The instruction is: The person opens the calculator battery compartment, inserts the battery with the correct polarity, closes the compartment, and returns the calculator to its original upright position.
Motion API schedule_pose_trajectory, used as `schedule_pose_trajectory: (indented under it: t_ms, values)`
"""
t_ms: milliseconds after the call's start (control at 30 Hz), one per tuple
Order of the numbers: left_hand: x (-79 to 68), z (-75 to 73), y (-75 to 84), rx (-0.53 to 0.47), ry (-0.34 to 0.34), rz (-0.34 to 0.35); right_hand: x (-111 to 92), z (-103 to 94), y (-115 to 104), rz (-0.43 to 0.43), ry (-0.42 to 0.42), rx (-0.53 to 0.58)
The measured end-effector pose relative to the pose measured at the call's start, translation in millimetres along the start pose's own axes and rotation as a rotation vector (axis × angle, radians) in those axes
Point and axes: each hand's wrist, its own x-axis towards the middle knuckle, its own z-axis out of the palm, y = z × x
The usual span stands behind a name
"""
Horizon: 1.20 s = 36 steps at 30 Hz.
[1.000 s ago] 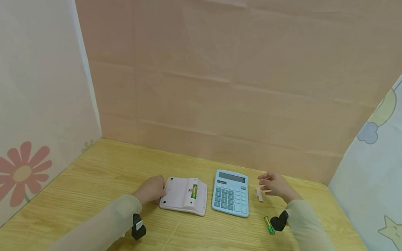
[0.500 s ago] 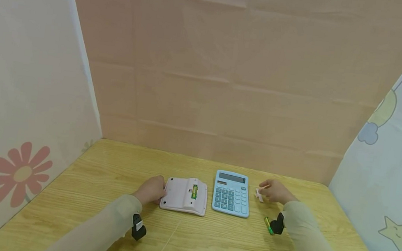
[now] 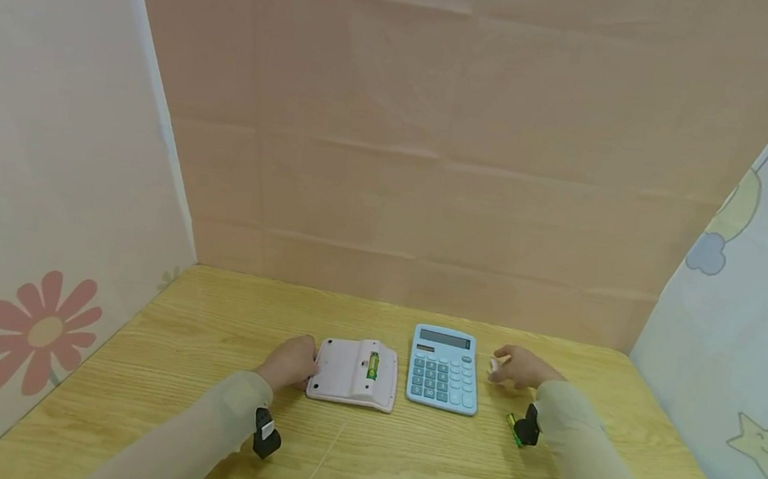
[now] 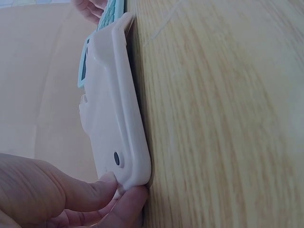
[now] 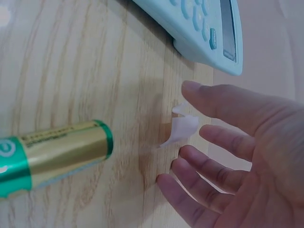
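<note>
A pale pink calculator (image 3: 341,369) lies face down, with a green-and-gold battery (image 3: 373,365) in its uncovered battery slot. My left hand (image 3: 292,362) pinches its left edge; in the left wrist view the thumb (image 4: 90,192) presses the back near a black foot, with fingers below the edge. My right hand (image 3: 523,367) reaches round a small pale pink battery cover (image 5: 184,127) on the table. In the right wrist view its thumb and fingers are spread around the cover, with a gap at the thumb. The fingers partly hide the cover in the head view.
A light blue calculator (image 3: 443,369) lies face up between the pink one and my right hand. A loose green-and-gold battery (image 5: 61,154) is on the table near my right wrist, partly hidden in the head view. Paper-like walls enclose the wooden table (image 3: 400,470).
My right hand has come down and closer to the battery cover, its fingers now around it. My left hand and both calculators stay in place.
</note>
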Motion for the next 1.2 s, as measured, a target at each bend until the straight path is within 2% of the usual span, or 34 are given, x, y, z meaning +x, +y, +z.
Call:
schedule_pose_trajectory:
  t_ms: [200,500,667,1200]
  values:
    - [0.4,-0.5,0.2,-0.023,-0.002,-0.011,-1.1,-1.1,-7.4,0.0,-0.004,-0.022]
    - [-0.5,-1.7,-0.5,-0.006,0.001,-0.009,5.1,3.2,-7.7,0.065,-0.005,-0.133]
    - [0.3,-1.3,1.2,0.006,0.005,0.0,5.6,2.6,-6.2,0.045,0.023,-0.195]
    - [3.0,0.3,0.0,0.003,-0.005,-0.013,0.8,0.5,-7.9,0.014,0.022,-0.212]
